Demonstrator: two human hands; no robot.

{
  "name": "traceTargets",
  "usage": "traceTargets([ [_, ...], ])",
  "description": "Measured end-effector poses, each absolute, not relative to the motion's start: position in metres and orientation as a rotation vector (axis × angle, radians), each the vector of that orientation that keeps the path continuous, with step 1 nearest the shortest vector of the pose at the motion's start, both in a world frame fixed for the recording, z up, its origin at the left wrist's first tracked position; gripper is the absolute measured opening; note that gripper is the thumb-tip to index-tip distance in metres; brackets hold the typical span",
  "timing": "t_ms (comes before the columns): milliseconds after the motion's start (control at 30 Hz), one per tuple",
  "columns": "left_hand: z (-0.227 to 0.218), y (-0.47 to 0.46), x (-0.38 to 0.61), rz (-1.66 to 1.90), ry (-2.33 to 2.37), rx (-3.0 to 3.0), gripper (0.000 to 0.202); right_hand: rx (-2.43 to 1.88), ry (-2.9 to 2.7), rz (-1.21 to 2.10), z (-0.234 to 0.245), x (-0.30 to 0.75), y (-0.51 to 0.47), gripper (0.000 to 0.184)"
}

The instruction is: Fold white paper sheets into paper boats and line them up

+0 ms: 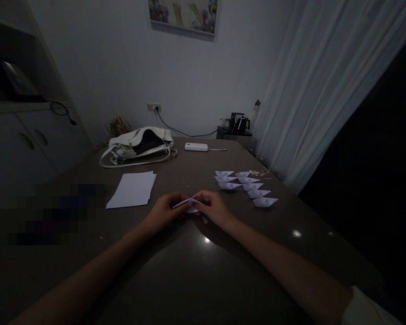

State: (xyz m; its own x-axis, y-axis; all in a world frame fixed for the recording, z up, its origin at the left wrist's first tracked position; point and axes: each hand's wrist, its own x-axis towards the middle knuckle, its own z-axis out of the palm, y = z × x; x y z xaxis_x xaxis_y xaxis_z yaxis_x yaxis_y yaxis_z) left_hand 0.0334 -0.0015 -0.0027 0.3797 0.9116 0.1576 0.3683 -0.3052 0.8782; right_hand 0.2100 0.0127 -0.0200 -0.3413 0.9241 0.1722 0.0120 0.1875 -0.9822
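My left hand (164, 210) and my right hand (214, 208) meet over the dark table (189, 271), both pinching a small folded piece of white paper (189, 204) between their fingertips. The paper is partly folded into a flat pointed shape and sits just above the tabletop. To the left of my left hand lies a stack of white paper sheets (132, 189). To the right of my right hand several folded white paper boats (246, 185) lie in two rows.
A white handbag (138, 145) lies at the far side of the table, with a white power bank (196, 146) and its cable beside it. A kettle (238, 123) stands on a low stand by the white curtain (318, 90). Cabinets line the left wall.
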Motion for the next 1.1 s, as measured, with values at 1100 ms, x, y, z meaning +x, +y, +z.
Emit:
traceTargets([
  [1100,-0.003,0.003,0.031,0.958,0.931,1.460,0.032,-1.029,-1.269,1.548,-0.002,0.212,0.007,0.014],
])
